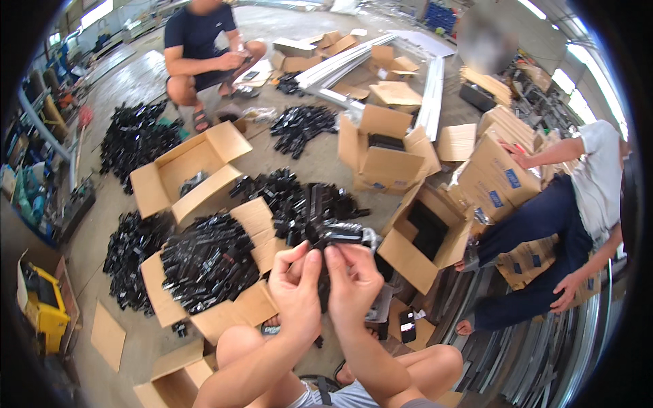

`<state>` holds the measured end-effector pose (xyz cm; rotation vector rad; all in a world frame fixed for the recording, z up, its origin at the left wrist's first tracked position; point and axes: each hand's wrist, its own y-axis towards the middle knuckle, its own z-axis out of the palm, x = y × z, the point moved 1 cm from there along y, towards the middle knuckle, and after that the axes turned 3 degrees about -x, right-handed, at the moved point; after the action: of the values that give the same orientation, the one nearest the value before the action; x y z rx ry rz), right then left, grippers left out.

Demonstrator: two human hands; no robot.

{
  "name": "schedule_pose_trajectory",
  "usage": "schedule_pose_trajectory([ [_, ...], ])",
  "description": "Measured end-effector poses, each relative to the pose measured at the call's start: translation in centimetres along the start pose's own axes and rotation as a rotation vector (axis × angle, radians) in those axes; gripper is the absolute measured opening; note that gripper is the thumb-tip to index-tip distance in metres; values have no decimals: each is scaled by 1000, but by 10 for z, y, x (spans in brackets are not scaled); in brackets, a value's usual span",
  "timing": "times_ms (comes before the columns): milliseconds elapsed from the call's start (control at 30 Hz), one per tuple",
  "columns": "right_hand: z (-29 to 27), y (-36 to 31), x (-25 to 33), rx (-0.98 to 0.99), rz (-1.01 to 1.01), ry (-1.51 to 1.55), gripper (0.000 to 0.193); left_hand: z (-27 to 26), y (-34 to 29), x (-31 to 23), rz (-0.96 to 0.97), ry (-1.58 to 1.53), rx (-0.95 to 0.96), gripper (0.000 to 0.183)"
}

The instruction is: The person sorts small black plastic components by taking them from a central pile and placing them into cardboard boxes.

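Both hands meet in the middle of the view, above the floor and my knees. My left hand (pixel 298 282) is closed, its thumb and fingers pinching the lower end of a black glossy part (pixel 317 212). From the other side my right hand (pixel 352 277) is closed on the same black part, thumbs almost touching. One arm of the part points up and another points right; its exact kind is unclear. Just behind it lies a heap of similar black parts (pixel 275 194). To the left, an open cardboard box (pixel 204 316) is piled high with black pieces.
More black heaps (pixel 132 139) lie on the floor. Open cartons stand ahead (pixel 384 166) and right (pixel 408 262). A crouching person (pixel 201 41) handles something at far left; another person (pixel 592 183) touches a closed carton (pixel 493 177) at right. Long metal strips (pixel 503 353) cover the lower right.
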<state>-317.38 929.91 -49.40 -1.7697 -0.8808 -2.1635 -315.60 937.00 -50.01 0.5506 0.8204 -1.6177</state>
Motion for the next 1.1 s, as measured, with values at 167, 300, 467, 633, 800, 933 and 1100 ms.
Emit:
schedule_pose_trajectory([
  [167, -1, 5, 3, 26, -110, -158, 15, 5, -2, -1, 80, -33, 5, 14],
  [300, -4, 6, 12, 61, -112, -165, 18, 4, -2, 0, 79, -68, 53, 16],
  [467, -5, 2, -1, -13, 91, 176, 13, 11, -8, 4, 34, -34, 60, 14],
  [633, -3, 3, 1, -34, -30, 49, 19, 8, -6, 6, 70, -24, 50, 12],
  [800, -14, 7, 19, 52, -129, -185, 22, 9, -8, 7, 60, -48, 43, 14],
  [933, -20, 11, 29, 144, -296, -272, 19, 10, -6, 3, 82, -62, 43, 15],
  [1100, -20, 9, 24, 172, -271, -349, 17, 11, -11, 5, 86, -49, 71, 15],
])
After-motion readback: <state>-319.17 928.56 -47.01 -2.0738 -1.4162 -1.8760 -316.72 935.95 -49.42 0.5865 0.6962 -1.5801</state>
